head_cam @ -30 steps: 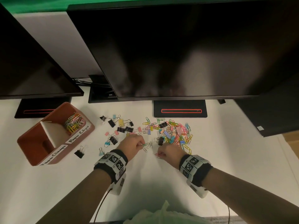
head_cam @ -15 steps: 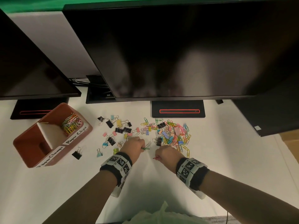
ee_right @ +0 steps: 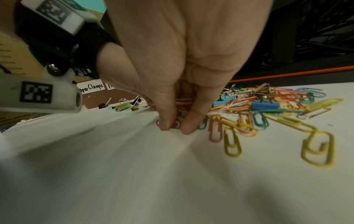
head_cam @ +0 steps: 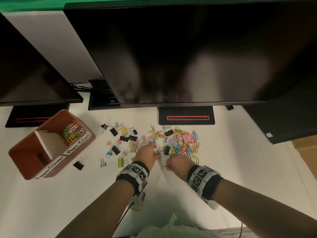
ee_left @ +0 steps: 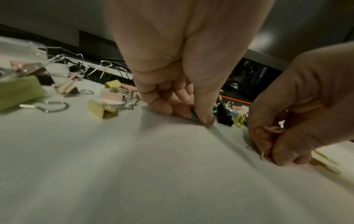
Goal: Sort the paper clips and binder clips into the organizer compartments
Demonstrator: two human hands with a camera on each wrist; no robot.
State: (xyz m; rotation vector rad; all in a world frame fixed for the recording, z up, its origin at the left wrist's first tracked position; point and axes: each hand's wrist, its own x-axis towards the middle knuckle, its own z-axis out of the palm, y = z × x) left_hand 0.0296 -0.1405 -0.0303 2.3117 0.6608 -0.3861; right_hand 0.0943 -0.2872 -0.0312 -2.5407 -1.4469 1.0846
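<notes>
We found the paper clips (head_cam: 184,142) heaped in a mixed pile with binder clips (head_cam: 127,137) on the white surface (head_cam: 68,194), in front of the monitor stand (head_cam: 186,115) and well to the right of the organizer (head_cam: 51,145). Our right hand (head_cam: 178,163) had its grip closed on a small bunch of red paper clips (ee_right: 179,119), thumb and forefinger pinching them against the surface; in the right wrist view their rounded ends pointed down and toward the camera, long axes running roughly up into the palm. Our left hand (head_cam: 147,152) pinched a green paper clip (ee_left: 194,115) low against the surface — too little of it showed to tell which way its long axis ran.

The risks, as we judged them: the red clips were held as a loose bundle, so one could slip out on the way across to the organizer. Clips in the pile overlapped, and a hooked neighbour might have been dragged up with the lift — a black binder clip (head_cam: 166,150) sat just beside our left fingers. The organizer's far compartment, labelled "Paper Clips", already held paper clips; the near one read "Paper Clamps", and a hurried drop could have landed in the wrong one.
</notes>
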